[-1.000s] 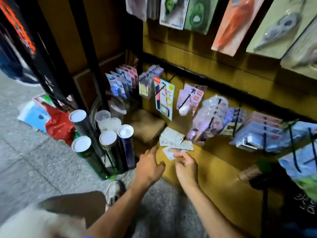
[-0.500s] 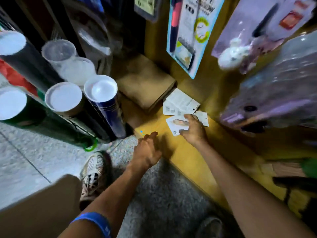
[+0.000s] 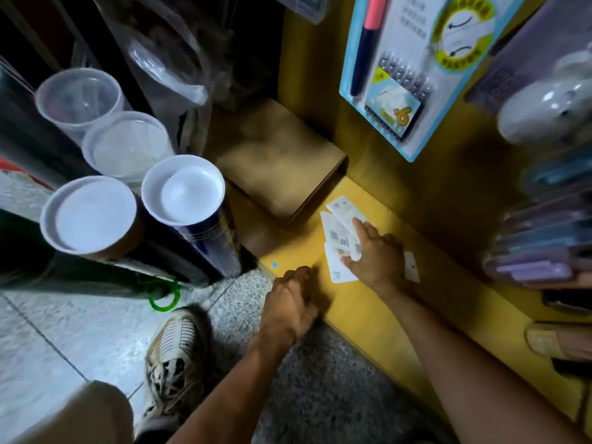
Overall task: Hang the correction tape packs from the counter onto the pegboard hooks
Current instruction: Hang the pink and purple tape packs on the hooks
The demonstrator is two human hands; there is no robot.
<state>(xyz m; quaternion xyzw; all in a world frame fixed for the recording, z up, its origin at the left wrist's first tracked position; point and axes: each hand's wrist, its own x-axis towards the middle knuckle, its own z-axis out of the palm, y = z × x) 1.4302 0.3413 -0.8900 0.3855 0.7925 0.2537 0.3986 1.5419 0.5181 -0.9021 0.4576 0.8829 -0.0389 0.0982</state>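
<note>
A small pile of white correction tape packs (image 3: pixel 337 232) lies back side up on the yellow counter (image 3: pixel 368 318), showing barcodes and a price mark. My right hand (image 3: pixel 373 256) rests on top of the pile, fingers spread and curled over the cards, pressing on them. Whether it has lifted any I cannot tell. One more white card (image 3: pixel 411 266) sticks out to the right of that hand. My left hand (image 3: pixel 290 304) sits at the counter's front edge, fingers bent, holding nothing. The yellow pegboard (image 3: pixel 455 161) rises behind the counter.
A brown cardboard box (image 3: pixel 278 158) sits left of the pile. White-capped tubes (image 3: pixel 182 190) and clear cups (image 3: pixel 78 97) stand on the left. A blue pen blister card (image 3: pixel 413 72) and purple packs (image 3: pixel 544 251) hang on the right. My shoe (image 3: pixel 174 350) is on the floor.
The camera has dropped much closer to the counter. My right hand has slid further onto the pile of packs. My left hand stays at the counter's edge.
</note>
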